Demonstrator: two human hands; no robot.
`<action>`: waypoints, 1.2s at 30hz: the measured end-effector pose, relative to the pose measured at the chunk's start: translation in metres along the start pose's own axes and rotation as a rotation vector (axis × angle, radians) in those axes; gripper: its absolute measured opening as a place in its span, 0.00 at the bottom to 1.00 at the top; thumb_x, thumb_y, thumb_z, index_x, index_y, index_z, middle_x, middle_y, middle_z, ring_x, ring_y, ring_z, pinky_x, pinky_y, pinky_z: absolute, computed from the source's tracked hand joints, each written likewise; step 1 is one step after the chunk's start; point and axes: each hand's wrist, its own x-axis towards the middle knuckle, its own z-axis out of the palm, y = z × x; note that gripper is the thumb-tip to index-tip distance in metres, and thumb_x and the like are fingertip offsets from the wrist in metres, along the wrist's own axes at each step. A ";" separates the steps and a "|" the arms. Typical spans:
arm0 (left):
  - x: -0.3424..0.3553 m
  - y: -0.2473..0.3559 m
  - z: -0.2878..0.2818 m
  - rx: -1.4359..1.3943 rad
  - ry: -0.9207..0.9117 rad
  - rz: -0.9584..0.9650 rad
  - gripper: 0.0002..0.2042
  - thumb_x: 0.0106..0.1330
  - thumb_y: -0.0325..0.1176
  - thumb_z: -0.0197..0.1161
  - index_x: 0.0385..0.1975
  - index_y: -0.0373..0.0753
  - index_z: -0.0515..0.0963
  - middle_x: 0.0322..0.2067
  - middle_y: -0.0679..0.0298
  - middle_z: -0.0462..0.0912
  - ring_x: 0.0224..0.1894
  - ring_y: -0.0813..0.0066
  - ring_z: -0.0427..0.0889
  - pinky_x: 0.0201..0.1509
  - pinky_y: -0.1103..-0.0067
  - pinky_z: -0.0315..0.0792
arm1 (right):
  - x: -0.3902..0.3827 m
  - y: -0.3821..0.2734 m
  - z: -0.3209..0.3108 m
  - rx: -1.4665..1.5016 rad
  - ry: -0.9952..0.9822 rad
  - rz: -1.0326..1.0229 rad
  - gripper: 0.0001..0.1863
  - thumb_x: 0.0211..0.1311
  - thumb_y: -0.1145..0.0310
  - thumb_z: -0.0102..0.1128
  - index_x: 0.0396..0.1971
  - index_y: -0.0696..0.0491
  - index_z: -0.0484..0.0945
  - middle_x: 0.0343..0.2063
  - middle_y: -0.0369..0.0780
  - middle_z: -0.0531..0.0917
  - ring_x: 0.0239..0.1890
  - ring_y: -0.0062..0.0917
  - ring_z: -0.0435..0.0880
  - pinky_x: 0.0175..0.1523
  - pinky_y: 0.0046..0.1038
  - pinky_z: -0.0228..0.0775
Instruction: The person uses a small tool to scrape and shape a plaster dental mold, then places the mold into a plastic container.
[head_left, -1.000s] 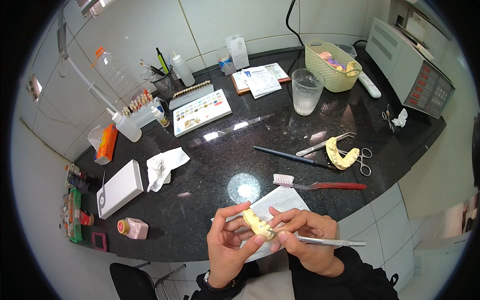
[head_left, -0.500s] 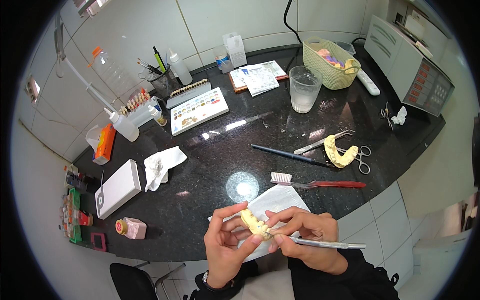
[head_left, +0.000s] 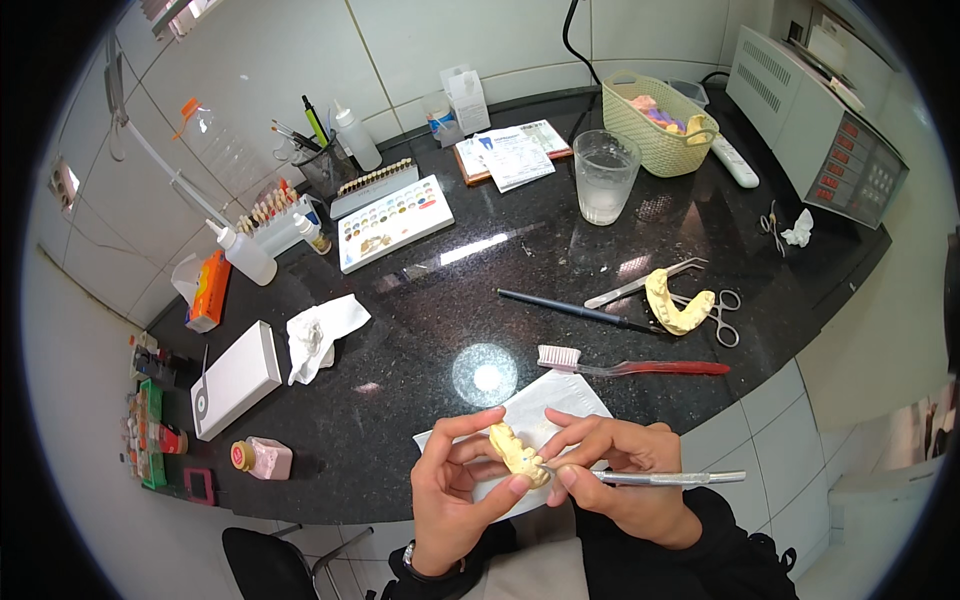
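Observation:
Between the thumb and fingers of my left hand point(head_left: 455, 485) sits a yellow dental cast point(head_left: 517, 458), tilted, with its row of teeth showing and a small blue mark on it. My right hand point(head_left: 625, 475) grips a slim metal carving knife point(head_left: 665, 478) like a pen. Its tip points at the near right end of the cast; whether it touches cannot be made out. White tissue point(head_left: 555, 400) lies on the counter beneath both hands. Beyond it are a red-handled toothbrush point(head_left: 640, 368), a dark brush point(head_left: 575, 308), and a second yellow cast point(head_left: 678, 305) resting by tweezers point(head_left: 640, 287) and scissors-like forceps point(head_left: 728, 318).
The black counter point(head_left: 420, 370) holds a glass of water point(head_left: 605, 185), a green basket point(head_left: 660, 140) and a grey machine point(head_left: 815, 125) on the right. Leftward stand a paint palette point(head_left: 395, 222), a squeeze bottle point(head_left: 247, 257), a white box point(head_left: 237, 380), crumpled tissue point(head_left: 320, 335) and a pink jar point(head_left: 265, 458).
The cast has shifted slightly right and turned a little in my left hand. My right hand and the carving knife have also moved slightly right, with the handle's outer end higher.

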 end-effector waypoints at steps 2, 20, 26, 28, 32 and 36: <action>-0.001 -0.001 0.000 0.008 0.012 0.013 0.27 0.51 0.18 0.67 0.52 0.28 0.64 0.42 0.53 0.78 0.46 0.72 0.79 0.52 0.76 0.76 | 0.001 -0.001 0.001 -0.015 -0.004 -0.001 0.04 0.55 0.75 0.60 0.28 0.59 0.77 0.24 0.39 0.84 0.41 0.28 0.83 0.63 0.45 0.59; -0.003 -0.006 0.003 0.002 0.112 0.108 0.27 0.54 0.18 0.66 0.52 0.30 0.59 0.42 0.46 0.78 0.47 0.65 0.79 0.52 0.74 0.76 | -0.006 0.023 0.027 0.092 0.146 -0.117 0.03 0.59 0.76 0.57 0.31 0.59 0.78 0.23 0.38 0.83 0.48 0.29 0.78 0.69 0.47 0.44; -0.002 -0.007 0.003 0.000 0.108 0.120 0.27 0.55 0.19 0.66 0.51 0.30 0.59 0.42 0.45 0.78 0.47 0.64 0.80 0.52 0.74 0.76 | -0.005 0.026 0.029 0.125 0.182 -0.105 0.03 0.59 0.76 0.56 0.31 0.59 0.77 0.22 0.38 0.83 0.48 0.29 0.79 0.69 0.48 0.43; -0.001 -0.007 0.005 -0.021 0.092 0.121 0.26 0.55 0.19 0.66 0.51 0.30 0.59 0.42 0.44 0.78 0.47 0.64 0.80 0.51 0.74 0.76 | -0.006 0.025 0.030 0.160 0.211 -0.091 0.03 0.59 0.76 0.56 0.30 0.59 0.76 0.21 0.38 0.83 0.47 0.29 0.79 0.69 0.48 0.43; -0.001 -0.007 0.005 -0.001 0.100 0.125 0.26 0.55 0.19 0.66 0.51 0.30 0.59 0.42 0.44 0.78 0.47 0.64 0.80 0.51 0.75 0.76 | -0.005 0.022 0.029 0.154 0.206 -0.073 0.02 0.59 0.76 0.56 0.29 0.58 0.76 0.21 0.38 0.83 0.47 0.29 0.80 0.69 0.48 0.43; -0.001 -0.007 0.004 0.015 0.101 0.116 0.26 0.54 0.19 0.66 0.51 0.31 0.59 0.42 0.44 0.78 0.47 0.64 0.80 0.52 0.75 0.76 | -0.003 0.019 0.025 0.149 0.156 -0.055 0.02 0.59 0.76 0.56 0.29 0.58 0.76 0.22 0.37 0.83 0.47 0.29 0.80 0.69 0.49 0.42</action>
